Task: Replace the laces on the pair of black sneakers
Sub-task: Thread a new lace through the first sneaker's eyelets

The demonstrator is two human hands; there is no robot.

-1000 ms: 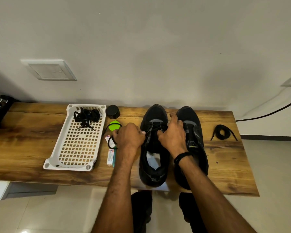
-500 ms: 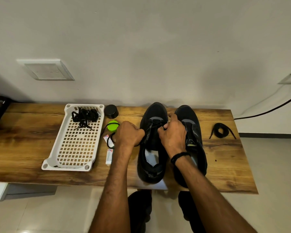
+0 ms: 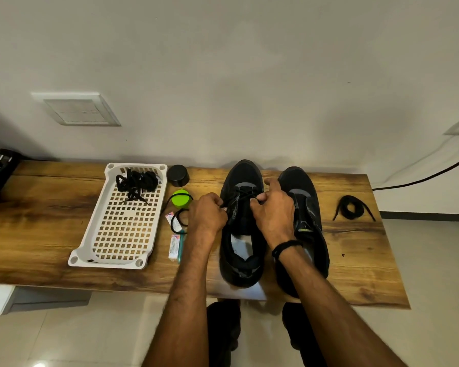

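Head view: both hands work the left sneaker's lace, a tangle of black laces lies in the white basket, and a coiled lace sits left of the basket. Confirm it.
One error: the head view shows the coiled lace on the bench right of the right sneaker, not left of the basket.

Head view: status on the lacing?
Left grip and right grip each pinch the thin black lace across the black sneaker nearer the white plastic tray. Coiled black lace lies spare on the wooden bench. Nothing blocking.
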